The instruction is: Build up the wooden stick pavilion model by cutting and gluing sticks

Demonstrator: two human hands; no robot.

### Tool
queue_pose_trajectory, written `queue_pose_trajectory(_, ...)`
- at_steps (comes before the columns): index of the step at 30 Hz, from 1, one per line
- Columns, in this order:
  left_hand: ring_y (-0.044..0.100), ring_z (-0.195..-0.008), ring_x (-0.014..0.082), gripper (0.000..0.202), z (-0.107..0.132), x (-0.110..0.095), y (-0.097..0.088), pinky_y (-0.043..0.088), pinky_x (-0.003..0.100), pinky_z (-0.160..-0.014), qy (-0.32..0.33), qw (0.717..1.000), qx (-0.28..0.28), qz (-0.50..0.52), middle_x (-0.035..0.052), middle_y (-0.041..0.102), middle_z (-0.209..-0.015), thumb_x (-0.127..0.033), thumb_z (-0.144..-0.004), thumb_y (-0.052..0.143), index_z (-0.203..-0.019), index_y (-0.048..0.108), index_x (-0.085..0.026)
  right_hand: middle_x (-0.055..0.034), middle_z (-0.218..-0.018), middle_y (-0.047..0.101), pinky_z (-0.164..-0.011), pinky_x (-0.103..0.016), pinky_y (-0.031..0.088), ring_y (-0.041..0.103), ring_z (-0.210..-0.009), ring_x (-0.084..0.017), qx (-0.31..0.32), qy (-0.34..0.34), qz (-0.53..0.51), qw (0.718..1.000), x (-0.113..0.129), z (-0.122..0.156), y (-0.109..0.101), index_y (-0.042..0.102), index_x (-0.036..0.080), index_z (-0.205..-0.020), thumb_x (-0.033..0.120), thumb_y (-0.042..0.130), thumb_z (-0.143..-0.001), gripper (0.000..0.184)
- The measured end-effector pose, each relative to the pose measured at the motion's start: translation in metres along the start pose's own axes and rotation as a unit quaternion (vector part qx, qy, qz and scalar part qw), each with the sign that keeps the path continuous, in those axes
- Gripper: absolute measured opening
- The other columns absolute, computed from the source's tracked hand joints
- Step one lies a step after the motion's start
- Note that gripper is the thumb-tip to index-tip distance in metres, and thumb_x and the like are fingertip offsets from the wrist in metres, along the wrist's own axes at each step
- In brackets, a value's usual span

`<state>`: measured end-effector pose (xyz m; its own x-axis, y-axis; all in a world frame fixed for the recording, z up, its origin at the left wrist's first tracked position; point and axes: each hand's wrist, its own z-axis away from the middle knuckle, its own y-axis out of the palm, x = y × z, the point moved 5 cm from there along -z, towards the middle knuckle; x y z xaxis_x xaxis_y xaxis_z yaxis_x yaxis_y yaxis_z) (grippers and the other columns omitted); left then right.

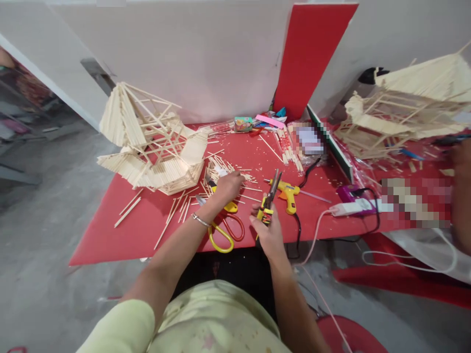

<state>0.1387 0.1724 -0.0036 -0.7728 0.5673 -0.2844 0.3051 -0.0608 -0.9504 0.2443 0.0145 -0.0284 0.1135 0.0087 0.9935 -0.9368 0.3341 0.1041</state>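
My right hand (269, 231) is wrapped around long-nose pliers (273, 189) with yellow-and-black handles, their jaws pointing away from me. Over a heap of thin wooden sticks (235, 175), my left hand (230, 187) has its fingers curled together; whatever they pinch is too small to make out. Under my left wrist lie large scissors (221, 239) with one yellow and one red handle, the blades partly covered. A yellow hot glue gun (289, 193) rests just right of the pliers. At the left stands a pale stick model (158, 147) with a pointed, slatted roof.
Packs of sticks (289, 147), a small green box (243, 124) and a pink strip (270, 121) lie at the back of the red table (110, 240). A white power strip (355, 207) with cords is on the right. Another stick model (401, 113) and a person's arm (461, 196) are beyond.
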Motion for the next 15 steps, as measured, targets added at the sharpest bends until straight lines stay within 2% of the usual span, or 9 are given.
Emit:
queue_pose_trajectory(2,0.061,-0.094,0.0217,0.027,0.011,0.009,-0.012,0.042,0.029,-0.075,-0.011,1.000,-0.011,-0.006,0.0096,0.064,-0.102,-0.018,-0.093,0.046,-0.101,0.071,-0.022,-0.0037,-0.110,0.062,-0.094,-0.039,0.050,0.061,-0.100,-0.018,0.001,0.019,0.009,1.000,-0.001,0.001,-0.001,0.053,0.026,-0.121,0.038,0.071,-0.079,0.047)
queue_pose_trajectory(4,0.061,-0.095,0.0210,0.026,0.032,0.023,-0.030,0.043,0.029,-0.077,-0.028,0.999,-0.023,0.006,0.0089,0.065,-0.102,-0.020,-0.094,0.046,-0.100,0.071,-0.022,-0.0038,-0.110,0.063,-0.093,-0.039,0.050,0.062,-0.099,-0.019,-0.017,0.035,-0.001,0.999,-0.003,0.000,-0.005,0.053,0.026,-0.121,0.040,0.073,-0.077,0.050)
queue_pose_trajectory(6,0.061,-0.095,0.0204,0.024,0.062,0.041,-0.046,0.043,0.028,-0.079,-0.042,0.998,-0.036,0.042,0.0081,0.066,-0.099,-0.022,-0.093,0.049,-0.097,0.072,-0.022,-0.0038,-0.110,0.063,-0.093,-0.040,0.050,0.062,-0.100,-0.019,-0.028,0.042,-0.005,0.999,-0.006,-0.001,-0.010,0.053,0.027,-0.120,0.040,0.076,-0.076,0.052)
queue_pose_trajectory(8,0.062,-0.093,0.0192,0.022,0.095,0.063,-0.056,0.043,0.028,-0.082,-0.076,0.994,-0.045,0.062,0.0070,0.068,-0.094,-0.019,-0.091,0.051,-0.095,0.073,-0.021,-0.0044,-0.110,0.063,-0.094,-0.041,0.049,0.062,-0.100,-0.020,-0.013,0.037,0.010,0.999,-0.008,-0.003,-0.013,0.055,0.026,-0.116,0.040,0.077,-0.074,0.050)
queue_pose_trajectory(11,0.063,-0.089,0.0180,0.017,0.139,0.088,-0.056,0.044,0.026,-0.078,-0.134,0.989,-0.040,0.054,0.0048,0.069,-0.095,-0.022,-0.091,0.056,-0.096,0.072,-0.022,-0.0043,-0.104,0.063,-0.090,-0.042,0.049,0.061,-0.093,-0.021,0.013,0.012,0.070,0.997,-0.006,0.001,-0.010,0.057,0.025,-0.111,0.040,0.077,-0.074,0.044)
queue_pose_trajectory(15,0.063,-0.089,0.0200,0.012,0.165,0.094,-0.037,0.043,0.027,-0.071,-0.169,0.985,-0.016,-0.007,0.0075,0.066,-0.103,-0.027,-0.091,0.058,-0.092,0.069,-0.021,-0.0019,-0.103,0.061,-0.085,-0.038,0.050,0.060,-0.089,-0.019,0.042,-0.014,0.101,0.994,0.009,0.020,0.006,0.051,0.030,-0.125,0.036,0.073,-0.077,0.053)
